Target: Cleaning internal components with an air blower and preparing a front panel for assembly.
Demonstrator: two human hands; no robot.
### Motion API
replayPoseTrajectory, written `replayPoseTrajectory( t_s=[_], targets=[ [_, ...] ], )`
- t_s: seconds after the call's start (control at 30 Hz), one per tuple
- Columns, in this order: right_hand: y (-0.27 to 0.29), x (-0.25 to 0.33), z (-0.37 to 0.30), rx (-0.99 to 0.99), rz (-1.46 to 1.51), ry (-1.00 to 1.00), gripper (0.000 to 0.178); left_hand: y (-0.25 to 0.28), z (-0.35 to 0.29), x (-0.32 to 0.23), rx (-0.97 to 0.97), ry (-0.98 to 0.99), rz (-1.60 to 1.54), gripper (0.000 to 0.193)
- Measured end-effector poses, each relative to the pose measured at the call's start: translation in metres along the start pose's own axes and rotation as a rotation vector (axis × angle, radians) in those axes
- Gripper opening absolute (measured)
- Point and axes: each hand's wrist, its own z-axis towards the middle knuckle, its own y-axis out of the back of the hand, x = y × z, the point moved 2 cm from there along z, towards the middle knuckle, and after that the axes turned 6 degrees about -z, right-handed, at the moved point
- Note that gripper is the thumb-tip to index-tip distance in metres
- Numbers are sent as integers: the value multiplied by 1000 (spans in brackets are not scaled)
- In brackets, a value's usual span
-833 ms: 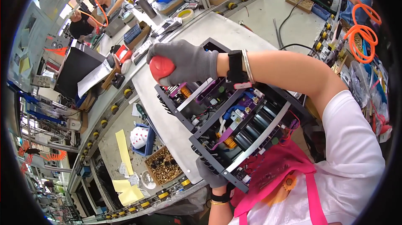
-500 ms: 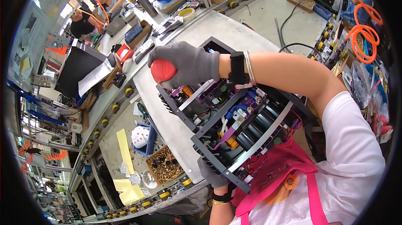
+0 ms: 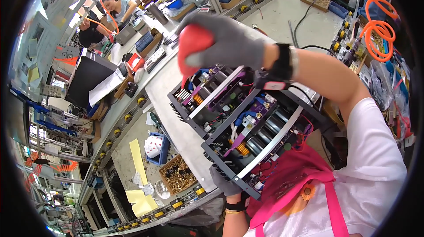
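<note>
My right hand (image 3: 225,40), in a grey glove, is closed round a red tapered squeeze bottle (image 3: 193,45). The bottle's narrow tip points down, just above the far left corner of an open black electronics chassis (image 3: 199,127). Inside the chassis are purple circuit boards, copper-coloured coils (image 3: 242,148), black cylindrical capacitors (image 3: 269,132) and blue and red wires. My left hand (image 3: 225,182), also gloved in grey, grips the chassis at its near left corner. Some of its fingers are hidden by the frame.
The chassis rests partly on a pale work board (image 3: 170,118). To the left are a box of small brass-coloured hardware (image 3: 176,174), a blue tray (image 3: 165,151) and yellow paper strips (image 3: 138,159). Roller rails (image 3: 128,118) run alongside. Coiled orange hoses (image 3: 377,38) hang at right; other people work farther off.
My right hand has lifted and moved right, turning the red bottle so its tip points downward at the chassis corner. My left hand stays at the near corner.
</note>
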Motion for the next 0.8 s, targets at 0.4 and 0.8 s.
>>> replayPoseTrajectory(
  t_s=[0.4,0.8],
  targets=[
    [128,-18,-137,-280,248,-502,44,3,-16,-2,305,254,-254,28],
    [129,-9,-153,-243,356,-515,43,17,-51,9,432,896,-1029,44]
  ],
)
